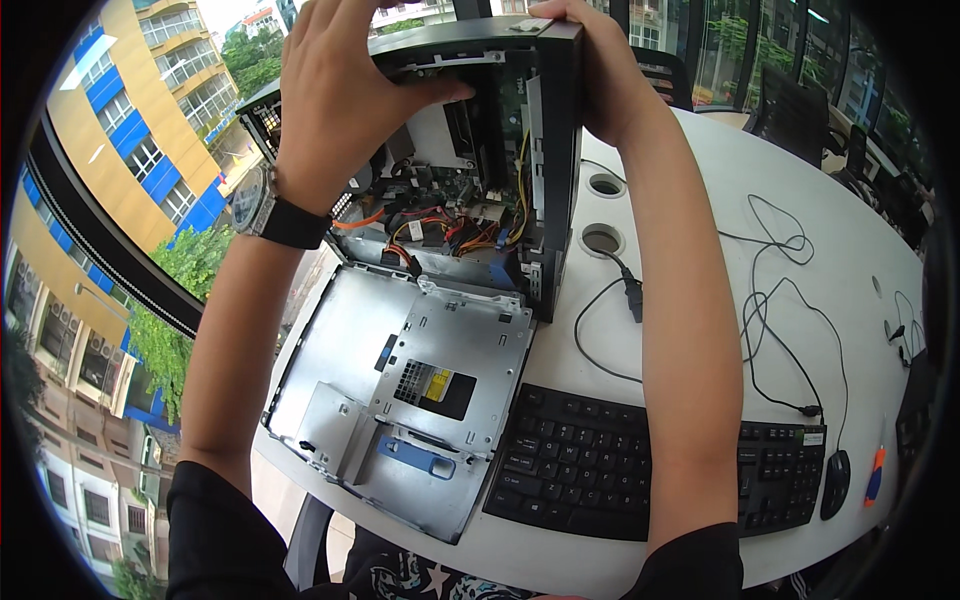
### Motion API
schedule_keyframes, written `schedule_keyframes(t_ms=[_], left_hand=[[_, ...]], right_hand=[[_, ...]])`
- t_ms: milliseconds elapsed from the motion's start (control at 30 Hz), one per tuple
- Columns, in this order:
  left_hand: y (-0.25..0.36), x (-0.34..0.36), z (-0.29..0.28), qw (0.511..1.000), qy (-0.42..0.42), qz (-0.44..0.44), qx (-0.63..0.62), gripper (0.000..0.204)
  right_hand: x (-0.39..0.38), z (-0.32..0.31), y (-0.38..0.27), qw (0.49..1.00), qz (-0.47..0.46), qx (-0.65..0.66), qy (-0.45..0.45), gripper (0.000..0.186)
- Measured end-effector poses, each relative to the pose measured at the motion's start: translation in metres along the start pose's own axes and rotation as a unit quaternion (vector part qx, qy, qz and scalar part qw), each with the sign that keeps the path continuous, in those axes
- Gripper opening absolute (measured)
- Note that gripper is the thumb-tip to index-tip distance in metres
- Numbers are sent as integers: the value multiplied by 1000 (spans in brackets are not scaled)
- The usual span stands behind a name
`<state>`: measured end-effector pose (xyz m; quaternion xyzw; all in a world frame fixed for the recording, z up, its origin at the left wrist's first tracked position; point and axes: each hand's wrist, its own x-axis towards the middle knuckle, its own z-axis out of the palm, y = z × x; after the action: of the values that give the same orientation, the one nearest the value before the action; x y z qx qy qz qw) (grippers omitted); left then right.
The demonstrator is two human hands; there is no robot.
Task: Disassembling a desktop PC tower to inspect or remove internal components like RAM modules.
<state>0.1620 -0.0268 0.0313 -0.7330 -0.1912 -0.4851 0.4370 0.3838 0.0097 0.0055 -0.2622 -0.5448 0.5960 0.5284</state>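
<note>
A black desktop computer case (562, 170) stands upright on the table with its near side uncovered. Its inside shows a circuit board, a fan and several coloured cables (455, 235). My left hand (345, 95) grips the case's upper edge, thumb inside the opening and fingers over the top; the fingertips are partly cut off by the picture's edge. Around the upper right corner my right hand (608, 75) is closed, with most of its fingers hidden behind the case. Below the opening, a silver metal panel (450, 340) with a blue latch (415, 458) lies flat, inner face up.
A black keyboard (575, 460) lies right of the panel, partly under my right forearm. Further right are a mouse (835, 485), an orange and blue object (875, 477) and loose black cables (765, 300). A power plug (634, 298) lies near two round table holes. Windows stand left.
</note>
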Motion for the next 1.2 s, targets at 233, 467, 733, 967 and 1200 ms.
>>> schedule_keyframes(t_ms=[233, 467, 733, 967, 1200], left_hand=[[31, -43, -13, 987, -67, -31, -144, 40], [39, -54, 3, 978, -115, -151, -87, 29], [29, -59, 20, 976, -128, -158, -78, 32], [25, -62, 22, 980, -119, -140, -72, 28], [23, -65, 11, 978, -165, -95, -89, 57]], right_hand=[[-8, 6, 0, 998, -14, -15, 51, 44], [3, -2, 1, 999, 5, -14, 41, 41], [-1, 0, -2, 999, 17, -25, 21, 44], [-1, 2, -2, 999, 18, -30, 32, 43], [1, -3, 2, 1000, -1, -5, 6, 43]])
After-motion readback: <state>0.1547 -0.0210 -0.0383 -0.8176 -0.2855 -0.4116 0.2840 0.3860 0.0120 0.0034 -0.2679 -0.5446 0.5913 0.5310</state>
